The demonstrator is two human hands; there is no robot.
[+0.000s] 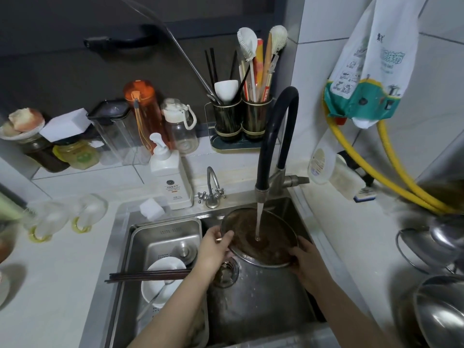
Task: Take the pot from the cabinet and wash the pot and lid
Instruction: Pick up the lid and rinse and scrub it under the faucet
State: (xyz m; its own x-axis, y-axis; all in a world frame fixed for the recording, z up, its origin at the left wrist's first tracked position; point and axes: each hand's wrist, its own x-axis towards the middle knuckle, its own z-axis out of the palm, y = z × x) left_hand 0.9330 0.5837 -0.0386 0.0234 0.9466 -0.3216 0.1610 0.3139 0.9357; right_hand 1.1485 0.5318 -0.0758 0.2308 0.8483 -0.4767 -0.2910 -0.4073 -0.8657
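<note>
A: Lid (261, 237), glass with a metal rim, is held tilted over the right-hand basin of the sink (263, 310), directly under the black faucet (278, 136); the water stream (258, 219) is landing near its middle.

B: How is it being gripped?

A: The left hand (213, 249) is closed on the left edge, fingers curled over the rim. The right hand (305, 262) is cupped under the lower right edge; whether its fingers are wrapped fully round cannot be told, since they are hidden behind the glass.

B: What would be judged good practice for the rinse?

A: The lid should be turned slowly by its rim so that every part is passed under the stream, and the tilt kept toward the drain strainer (226, 275) so runoff is carried away. A wet glass lid is likely to be slippery, so both edges are best kept supported.

B: And the pot itself?

A: A steel pot (442, 312) is seen at the right on the surface (351, 234), apart from the sink; it is probably the one yet to be washed.

B: Anything in the way?

A: The left basin is taken up by a steel drain basket (165, 234) holding a white bowl (160, 280) with chopsticks (150, 275) laid across. A soap dispenser (170, 177) and a small tap (212, 189) stand just behind the sink, and a yellow hose (391, 177) hangs at the right. Room for swinging the lid is therefore limited on the left.
</note>
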